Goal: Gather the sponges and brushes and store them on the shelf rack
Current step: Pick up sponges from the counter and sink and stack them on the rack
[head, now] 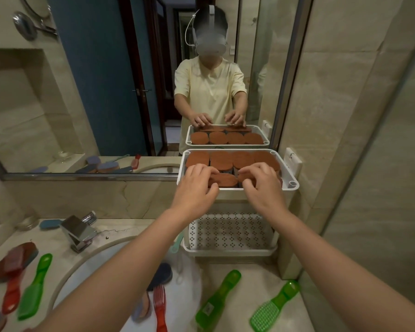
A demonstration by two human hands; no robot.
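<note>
Your two hands work over the top tray [290, 185] of the white plastic shelf rack [230, 251], which stands at the far right of the counter. The tray's far edge sits against the wall mirror [94, 92], and its right side is close to the tiled wall and a white socket plate [292, 159]. The open room lies left, over the white sink basin [86, 271], and near, toward you.

Your left hand [197, 185] has curled fingers on a brown oval sponge [227, 181] in the tray's near row, thumb at the near rim. That sponge lies flat, brown face up, long axis running left to right, mostly right of your fingertips. Your right hand [262, 185] clasps a second brown sponge [240, 176] just beside the first; your fingers hide most of it. Four more brown oval sponges [222, 160] fill the far row side by side.

Below, the rack's perforated lower tray [228, 233] shows. On the counter near you lie a green translucent plastic brush [217, 300] and another green brush [276, 307], handles pointing far and right. A red plastic brush [159, 305] and a dark blue sponge [162, 274] lie over the basin, and a third green brush [31, 288] lies at the left.
</note>
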